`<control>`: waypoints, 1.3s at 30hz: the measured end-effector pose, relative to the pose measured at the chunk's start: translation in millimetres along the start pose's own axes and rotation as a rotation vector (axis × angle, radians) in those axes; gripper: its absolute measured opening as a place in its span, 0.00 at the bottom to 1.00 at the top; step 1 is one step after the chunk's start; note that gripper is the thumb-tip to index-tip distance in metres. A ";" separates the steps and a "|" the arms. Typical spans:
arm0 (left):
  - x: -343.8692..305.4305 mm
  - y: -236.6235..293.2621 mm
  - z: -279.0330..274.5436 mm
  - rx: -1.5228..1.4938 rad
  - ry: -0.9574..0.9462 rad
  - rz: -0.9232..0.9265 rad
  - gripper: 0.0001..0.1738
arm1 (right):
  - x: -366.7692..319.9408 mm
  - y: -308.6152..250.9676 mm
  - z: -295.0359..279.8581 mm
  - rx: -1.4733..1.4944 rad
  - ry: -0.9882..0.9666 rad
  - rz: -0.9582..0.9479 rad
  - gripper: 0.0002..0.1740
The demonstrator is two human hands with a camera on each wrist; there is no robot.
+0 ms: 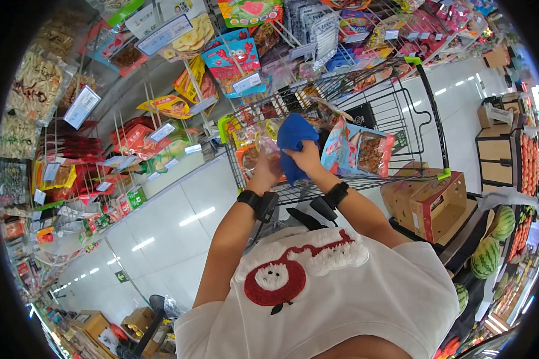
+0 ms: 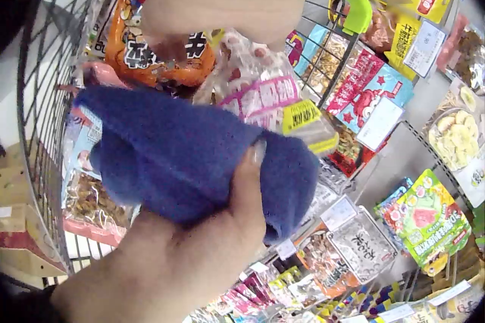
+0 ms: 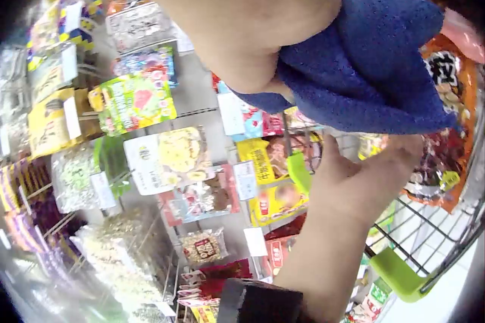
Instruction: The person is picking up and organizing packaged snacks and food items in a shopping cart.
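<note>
My right hand [image 1: 306, 157] grips a bunched blue cloth [image 1: 294, 127] over the shopping cart [image 1: 415, 113]. The right hand [image 2: 204, 243] has its thumb across the cloth [image 2: 178, 145] in the left wrist view. Just left of the cloth, my left hand [image 1: 266, 169] reaches over the cart's packages, its thumb apart from its extended fingers. The right wrist view shows the left hand [image 3: 356, 181] beside the cloth's lower edge, near an orange snack bag [image 3: 447, 152]; the cloth hides part of its fingertips. A clear bag with a pink label [image 2: 265, 88] lies by the left hand [image 2: 227, 5].
A blue and pink snack bag [image 1: 374, 151] lies in the cart's right part. Hanging snack packets [image 1: 144, 137] line the shelf at the left and top. A cardboard box [image 1: 428, 200] and watermelons [image 1: 486, 258] are at the right, beyond pale floor tiles [image 1: 188, 206].
</note>
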State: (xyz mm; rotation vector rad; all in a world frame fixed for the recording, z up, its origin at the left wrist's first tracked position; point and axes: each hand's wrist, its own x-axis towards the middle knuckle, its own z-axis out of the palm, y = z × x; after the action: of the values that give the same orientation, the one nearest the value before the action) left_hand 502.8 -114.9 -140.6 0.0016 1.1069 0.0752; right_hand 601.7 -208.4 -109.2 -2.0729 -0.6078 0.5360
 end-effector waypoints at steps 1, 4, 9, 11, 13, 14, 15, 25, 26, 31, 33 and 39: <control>-2.1 -1.7 4.4 0.001 0.073 -0.012 0.31 | -3.0 -19.1 -18.1 -0.043 0.018 -0.082 0.23; -14.0 4.7 7.6 0.183 -0.153 0.042 0.31 | -8.7 -54.7 -67.9 -0.079 -0.002 0.088 0.20; -71.6 21.3 51.6 0.383 -0.484 0.090 0.29 | -21.0 -90.7 -138.1 0.017 0.064 -0.075 0.17; -73.1 21.8 61.3 0.363 -0.647 0.092 0.26 | -29.3 -105.3 -158.2 0.102 0.083 -0.115 0.16; -79.9 15.4 70.8 0.303 -0.741 0.097 0.24 | -38.1 -123.6 -175.9 0.376 0.038 -0.032 0.15; -89.1 10.5 77.8 0.254 -0.752 0.104 0.23 | -41.9 -132.6 -183.5 0.513 0.012 0.006 0.15; -99.5 6.7 83.6 0.203 -0.762 0.110 0.23 | -45.5 -140.7 -189.6 0.593 -0.006 -0.043 0.14; -170.4 -2.2 114.5 0.482 -0.760 0.666 0.23 | -43.8 -133.5 -188.4 -0.310 0.591 -0.511 0.14; -174.6 -2.7 116.1 0.512 -0.722 0.725 0.23 | -43.5 -135.7 -185.5 -0.321 0.580 -0.540 0.14; -201.1 -12.9 123.5 0.563 -0.695 0.881 0.24 | -41.0 -153.6 -151.2 -0.225 0.458 -0.648 0.14; -209.3 -11.6 126.9 0.518 -0.693 0.898 0.23 | -36.0 -154.5 -142.6 -0.268 0.490 -0.716 0.17; -211.7 -2.0 133.5 0.495 -0.720 1.022 0.22 | -43.2 -190.8 -149.9 -0.464 0.319 -0.992 0.25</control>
State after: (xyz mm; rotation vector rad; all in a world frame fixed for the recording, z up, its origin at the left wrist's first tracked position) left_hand 528.0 -125.1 108.3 0.9702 0.2886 0.6584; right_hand 612.6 -235.9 135.4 -1.8796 -1.5166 -0.5394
